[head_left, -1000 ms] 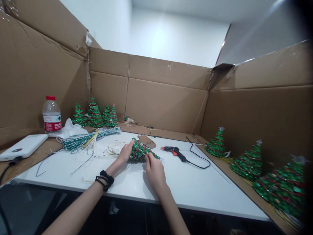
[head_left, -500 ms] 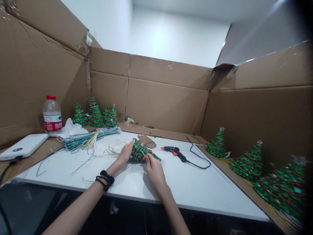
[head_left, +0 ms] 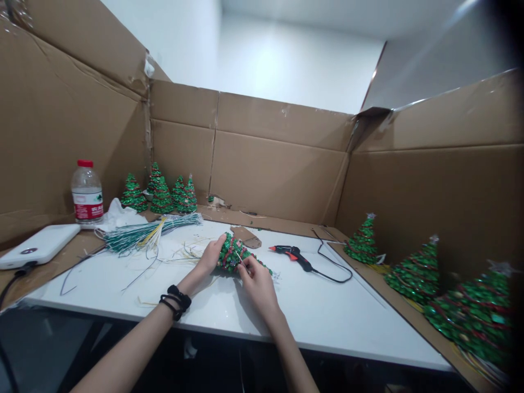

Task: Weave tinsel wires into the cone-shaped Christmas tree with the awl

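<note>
A small green Christmas tree [head_left: 231,255] with red trim lies tilted on its side just above the white board, its pale star tip pointing right. My left hand [head_left: 212,256] is closed around its wide base end. My right hand [head_left: 256,281] pinches a thin pale stick or wire [head_left: 240,258] whose far end reaches the tree's decorated side. What the thin piece is made of cannot be made out. To the right of my hands a black and orange hot glue gun [head_left: 293,254] lies on the board, its tip pointing left.
A bundle of green and white wires [head_left: 139,233] lies at left, with loose strands. Behind it stand a bottle [head_left: 87,194], white tissue [head_left: 120,215] and several trees [head_left: 161,195]. A power bank [head_left: 41,245] sits far left. More trees [head_left: 415,273] line the right. Cardboard walls [head_left: 278,164] surround the board.
My right hand has shifted very slightly, and the thin piece in it now slants a little differently against the tree. The tree has tilted slightly; my left hand keeps its hold.
</note>
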Action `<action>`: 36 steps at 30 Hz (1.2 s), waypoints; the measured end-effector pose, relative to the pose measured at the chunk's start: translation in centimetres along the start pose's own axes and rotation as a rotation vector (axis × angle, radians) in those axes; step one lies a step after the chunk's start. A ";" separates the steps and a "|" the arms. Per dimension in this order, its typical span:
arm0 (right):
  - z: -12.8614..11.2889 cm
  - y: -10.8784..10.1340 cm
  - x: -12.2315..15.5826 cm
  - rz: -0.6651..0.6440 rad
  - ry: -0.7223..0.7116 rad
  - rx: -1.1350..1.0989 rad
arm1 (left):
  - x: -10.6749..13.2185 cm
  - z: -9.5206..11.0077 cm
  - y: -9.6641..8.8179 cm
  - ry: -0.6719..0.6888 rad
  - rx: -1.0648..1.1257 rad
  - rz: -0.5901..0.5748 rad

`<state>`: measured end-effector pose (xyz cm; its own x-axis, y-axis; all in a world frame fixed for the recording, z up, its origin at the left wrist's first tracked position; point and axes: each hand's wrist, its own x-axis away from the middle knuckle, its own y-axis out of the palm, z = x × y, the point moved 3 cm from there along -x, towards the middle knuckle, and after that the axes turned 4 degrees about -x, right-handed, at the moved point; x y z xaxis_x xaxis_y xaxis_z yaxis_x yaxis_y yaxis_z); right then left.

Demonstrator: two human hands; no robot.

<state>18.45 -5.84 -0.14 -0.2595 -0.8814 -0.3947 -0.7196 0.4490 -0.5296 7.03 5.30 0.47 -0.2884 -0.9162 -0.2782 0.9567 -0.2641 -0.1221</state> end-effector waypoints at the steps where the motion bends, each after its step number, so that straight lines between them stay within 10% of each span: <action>1: 0.0 0.0 0.0 -0.004 -0.003 -0.015 | 0.0 0.0 0.0 -0.002 0.005 -0.008; 36: -0.4 -0.2 0.2 0.004 -0.083 -0.082 | -0.1 0.0 -0.1 -0.027 0.050 -0.040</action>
<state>18.28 -6.17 0.16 -0.2107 -0.8631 -0.4591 -0.7697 0.4360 -0.4663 7.01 5.44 0.46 -0.3262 -0.9123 -0.2477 0.9453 -0.3150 -0.0847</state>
